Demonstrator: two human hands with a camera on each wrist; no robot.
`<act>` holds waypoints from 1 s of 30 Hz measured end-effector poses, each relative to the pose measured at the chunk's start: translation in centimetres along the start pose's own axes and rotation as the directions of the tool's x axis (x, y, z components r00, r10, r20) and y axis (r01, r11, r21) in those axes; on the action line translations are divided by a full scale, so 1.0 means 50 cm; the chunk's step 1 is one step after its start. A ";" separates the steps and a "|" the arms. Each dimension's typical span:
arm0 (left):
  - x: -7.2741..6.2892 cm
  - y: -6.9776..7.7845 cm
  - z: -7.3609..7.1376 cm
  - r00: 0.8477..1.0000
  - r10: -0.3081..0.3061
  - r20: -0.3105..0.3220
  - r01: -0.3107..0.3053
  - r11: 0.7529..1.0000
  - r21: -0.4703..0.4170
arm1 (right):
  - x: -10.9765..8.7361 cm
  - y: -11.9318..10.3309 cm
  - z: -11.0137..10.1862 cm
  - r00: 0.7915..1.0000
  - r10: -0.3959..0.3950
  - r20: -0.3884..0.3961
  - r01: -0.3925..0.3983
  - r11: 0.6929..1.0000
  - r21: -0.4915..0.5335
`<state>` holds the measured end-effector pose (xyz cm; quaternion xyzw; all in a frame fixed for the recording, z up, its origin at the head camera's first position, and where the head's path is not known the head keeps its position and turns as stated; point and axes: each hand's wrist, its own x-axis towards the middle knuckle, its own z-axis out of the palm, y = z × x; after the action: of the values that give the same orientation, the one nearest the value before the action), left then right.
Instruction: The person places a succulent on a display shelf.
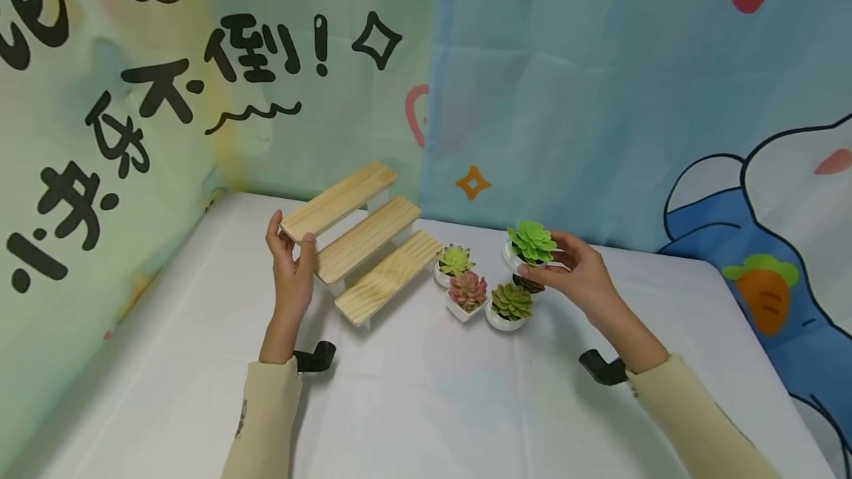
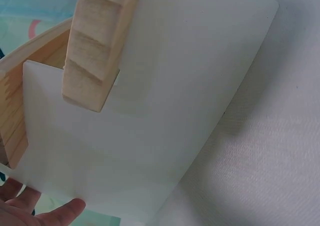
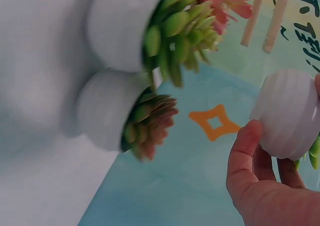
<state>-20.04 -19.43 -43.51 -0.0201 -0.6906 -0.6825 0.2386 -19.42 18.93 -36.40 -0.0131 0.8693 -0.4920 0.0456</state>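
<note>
My left hand [image 1: 290, 272] grips the left end of a three-tier stand [image 1: 366, 241] with pale wooden shelves. In the left wrist view, its fingertips [image 2: 75, 206] touch the edge of the stand's white side panel [image 2: 135, 141]. My right hand [image 1: 586, 279] holds a bright green potted succulent [image 1: 532, 241] by its white ribbed pot [image 3: 287, 113], raised off the table. Below and left of it stand a yellow-green succulent [image 1: 455, 260], a pink one [image 1: 468, 290] in an angular pot and a green one [image 1: 512, 301]. A dark reddish succulent [image 3: 156, 123] is partly hidden in the head view.
A white cloth covers the table [image 1: 426, 405]. Printed fabric hangs behind and at the left, with black lettering and a cartoon figure holding a carrot [image 1: 765, 298]. Black wrist mounts [image 1: 316, 357] show at both sleeves.
</note>
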 end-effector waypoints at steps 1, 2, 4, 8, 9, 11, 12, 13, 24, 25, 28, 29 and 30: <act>-0.001 -0.001 0.000 1.000 -0.004 0.003 0.004 1.000 -0.003 | 0.003 -0.004 0.003 1.000 -0.001 0.006 0.001 1.000 0.002; -0.002 -0.001 0.000 1.000 -0.008 0.005 0.008 1.000 -0.005 | 0.006 -0.008 0.006 1.000 -0.003 0.013 0.003 1.000 0.007; -0.004 -0.001 0.000 1.000 -0.012 0.008 0.012 1.000 -0.011 | 0.013 -0.016 0.013 1.000 -0.007 0.024 0.007 1.000 0.015; -0.001 -0.003 0.001 1.000 0.001 0.009 -0.001 1.000 -0.013 | 0.030 -0.036 0.028 0.999 -0.001 0.036 0.001 1.000 0.024; -0.001 -0.003 0.001 1.000 0.006 0.008 -0.006 1.000 -0.012 | 0.035 -0.041 0.032 0.999 -0.001 0.038 0.000 1.000 0.031; 0.001 -0.003 0.001 1.000 0.014 0.006 -0.014 1.000 -0.011 | 0.045 -0.052 0.041 0.999 -0.001 0.042 -0.001 0.999 0.044; 0.002 -0.003 0.001 1.000 0.017 0.007 -0.017 1.000 -0.010 | 0.049 -0.056 0.045 0.999 -0.003 0.045 0.001 0.999 0.051; 0.003 -0.002 0.000 1.000 0.021 0.007 -0.020 1.000 -0.010 | 0.054 -0.060 0.049 0.999 -0.007 0.048 0.004 0.998 0.058; 0.007 -0.008 -0.003 0.999 0.035 0.020 -0.035 0.999 -0.010 | 0.101 -0.096 0.097 0.995 -0.072 0.074 0.063 0.992 0.110; 0.007 -0.009 -0.003 0.999 0.036 0.020 -0.035 0.999 -0.007 | 0.105 -0.100 0.101 0.994 -0.073 0.077 0.064 0.992 0.111; 0.006 -0.009 -0.004 0.999 0.036 0.015 -0.036 0.999 -0.002 | 0.117 -0.111 0.112 0.993 -0.084 0.085 0.074 0.991 0.114; 0.004 -0.002 -0.003 0.999 0.032 0.016 -0.032 0.999 -0.003 | 0.121 -0.115 0.116 0.993 -0.084 0.086 0.074 0.991 0.115; 0.004 -0.002 -0.003 0.999 0.031 0.015 -0.031 1.000 -0.002 | 0.124 -0.118 0.120 0.992 -0.086 0.090 0.075 0.990 0.117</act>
<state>-20.20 -19.63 -43.53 -0.0360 -0.6915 -0.6790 0.2441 -25.18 10.37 -34.83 -0.0690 0.8356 -0.5407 0.0675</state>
